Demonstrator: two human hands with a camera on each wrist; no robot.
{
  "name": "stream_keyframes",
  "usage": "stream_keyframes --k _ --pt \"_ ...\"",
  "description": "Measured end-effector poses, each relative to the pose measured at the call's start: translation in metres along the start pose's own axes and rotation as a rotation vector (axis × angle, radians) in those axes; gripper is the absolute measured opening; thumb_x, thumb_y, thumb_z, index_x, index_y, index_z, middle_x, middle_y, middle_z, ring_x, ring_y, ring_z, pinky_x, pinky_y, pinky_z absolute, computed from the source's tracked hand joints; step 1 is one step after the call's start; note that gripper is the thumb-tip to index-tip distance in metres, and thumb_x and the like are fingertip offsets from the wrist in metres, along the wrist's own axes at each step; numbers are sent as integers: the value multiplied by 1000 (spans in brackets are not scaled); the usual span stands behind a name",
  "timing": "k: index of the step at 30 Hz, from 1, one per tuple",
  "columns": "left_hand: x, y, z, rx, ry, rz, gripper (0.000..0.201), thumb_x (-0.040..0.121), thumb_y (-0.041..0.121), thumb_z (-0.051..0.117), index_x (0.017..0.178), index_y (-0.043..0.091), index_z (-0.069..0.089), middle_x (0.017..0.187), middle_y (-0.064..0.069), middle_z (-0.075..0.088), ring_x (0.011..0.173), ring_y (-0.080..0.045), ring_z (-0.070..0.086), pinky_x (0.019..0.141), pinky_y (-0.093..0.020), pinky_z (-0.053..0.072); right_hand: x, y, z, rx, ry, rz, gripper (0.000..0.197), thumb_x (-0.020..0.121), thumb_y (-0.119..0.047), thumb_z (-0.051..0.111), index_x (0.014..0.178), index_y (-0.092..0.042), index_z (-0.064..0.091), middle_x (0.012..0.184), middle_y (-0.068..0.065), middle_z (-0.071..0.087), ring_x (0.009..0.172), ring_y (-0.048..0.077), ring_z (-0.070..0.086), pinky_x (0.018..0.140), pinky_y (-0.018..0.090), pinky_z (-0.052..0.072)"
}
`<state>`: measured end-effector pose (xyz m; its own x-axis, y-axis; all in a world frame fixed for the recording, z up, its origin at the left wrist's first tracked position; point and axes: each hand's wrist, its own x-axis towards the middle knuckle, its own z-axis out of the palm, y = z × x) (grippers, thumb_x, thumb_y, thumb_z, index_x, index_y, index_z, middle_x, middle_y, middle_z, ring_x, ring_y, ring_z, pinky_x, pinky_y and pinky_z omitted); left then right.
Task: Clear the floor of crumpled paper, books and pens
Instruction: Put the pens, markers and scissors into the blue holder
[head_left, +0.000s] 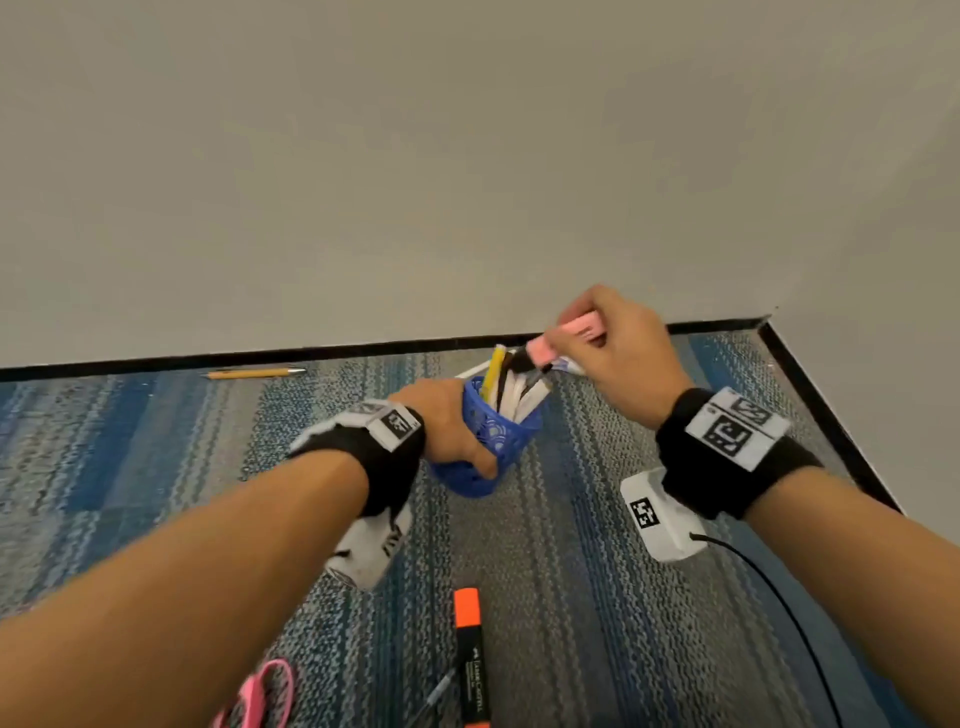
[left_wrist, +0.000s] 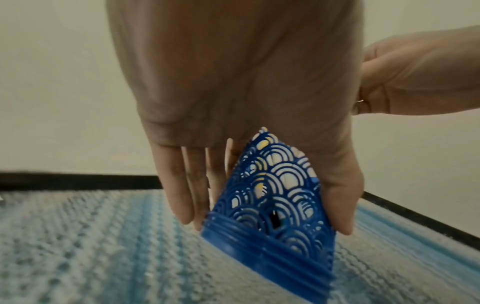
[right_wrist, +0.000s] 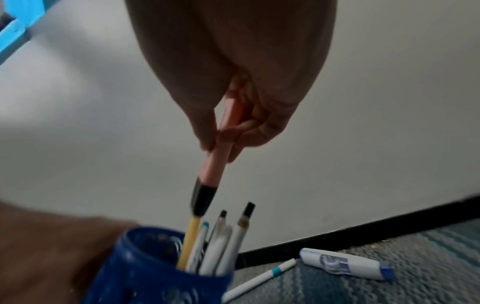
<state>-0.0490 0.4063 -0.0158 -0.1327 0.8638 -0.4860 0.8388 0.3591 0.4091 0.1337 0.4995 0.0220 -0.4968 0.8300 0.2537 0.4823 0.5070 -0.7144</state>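
My right hand (head_left: 618, 338) pinches the pink highlighter (right_wrist: 217, 162) in its fingers (right_wrist: 207, 131), long axis running down toward seven o'clock, black tip just above the pens in the blue pen holder (head_left: 488, 436), which my left hand (head_left: 447, 426) grips tilted on the carpet. From the head view, my hand hides most of the highlighter's barrel. A yellow pencil (head_left: 254, 372) lies by the wall at eleven o'clock, an orange marker (head_left: 470, 654) at six.

The right hand (right_wrist: 233, 72) pinches a pink, black-tipped marker (right_wrist: 215, 164) between curled fingers (right_wrist: 259, 131), its tip above a blue perforated plastic pen cup (right_wrist: 145, 275) holding a yellow pencil (right_wrist: 189, 242) and several white pens (right_wrist: 223, 246). On the blue-grey carpeted floor (right_wrist: 428, 257) near the black skirting lie a white pen with a teal band (right_wrist: 262, 279) and a white-and-blue correction tape dispenser (right_wrist: 342, 263).
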Motion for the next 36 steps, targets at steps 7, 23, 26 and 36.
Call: stream_keyframes --k 7,23,26,36 --pt "-62 -76 -29 -28 174 -48 87 42 69 78 116 33 50 103 8 66 88 -20 63 83 -39 54 5 -54 67 294 -286 -2 20 94 -25 57 113 -19 61 97 1 71 79 9 68 73 17 53" --pt "-93 -173 73 -667 442 -100 77 57 36 90 120 38 45 113 21 60 101 0 58 85 -21 47 47 43 157 -723 -482 -54 71 77 -2 59 143 -21 43 147 10 42 128 35 44 100 46 41" --pt "-86 -182 72 -644 324 -45 92 69 9 81 144 24 31 134 11 52 120 -7 53 92 -7 38 43 58 155 -850 -459 -82 49 77 -3 60 125 -11 60 123 15 60 114 36 54 90 49 46" --pt "-13 -264 -21 -59 376 -249 66 80 1 50 144 6 30 152 -14 29 132 -35 41 107 -48 37 11 28 159 -676 -388 -68 21 77 -5 67 95 1 57 95 23 52 84 42 57 66 44 45"
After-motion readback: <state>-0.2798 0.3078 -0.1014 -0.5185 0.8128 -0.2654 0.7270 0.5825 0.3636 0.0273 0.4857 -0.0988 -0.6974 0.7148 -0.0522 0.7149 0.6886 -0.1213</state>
